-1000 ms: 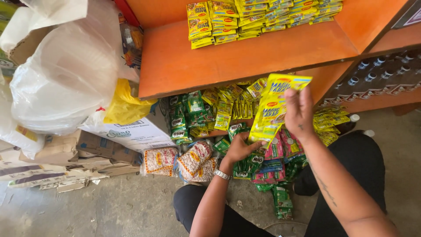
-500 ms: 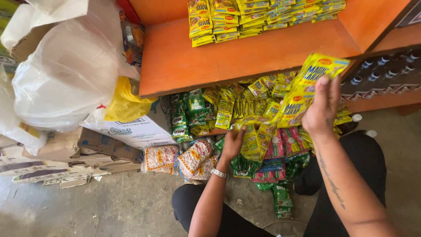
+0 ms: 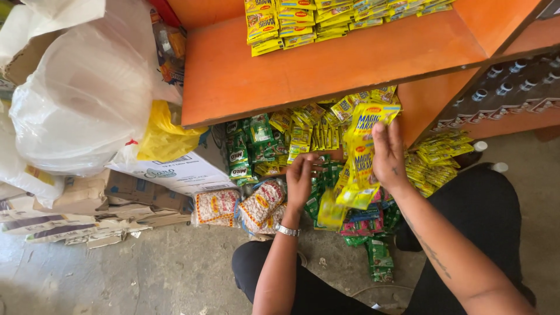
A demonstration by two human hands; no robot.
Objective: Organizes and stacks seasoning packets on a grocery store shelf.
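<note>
Strip of yellow sachets (image 3: 363, 157) raised in right hand (image 3: 388, 154), fingers clamped on the upper part, lower end hanging down over the heap on the floor; held high probably to let the joined packets hang straight. Left hand (image 3: 300, 181) low, palm down on the green sachets (image 3: 324, 175), fingers curled; actual pinch on a packet not visible. Silver watch (image 3: 288, 231) on left wrist.

Beneath and behind: loose pile of yellow and green sachets under the orange shelf (image 3: 326, 70), spilling forward, pink packets (image 3: 361, 224) at the front. Two clear bags of pale beans (image 3: 239, 207) lying beside the pile, to the left.

Shelf top: rows of yellow sachets (image 3: 291, 23) stacked flat along the back, front part bare.

Far left: large white plastic bag (image 3: 81, 93), full, contents hidden; yellow bag (image 3: 163, 137) tucked under it; white carton (image 3: 175, 169) and flattened cardboard (image 3: 87, 204) below.
</note>
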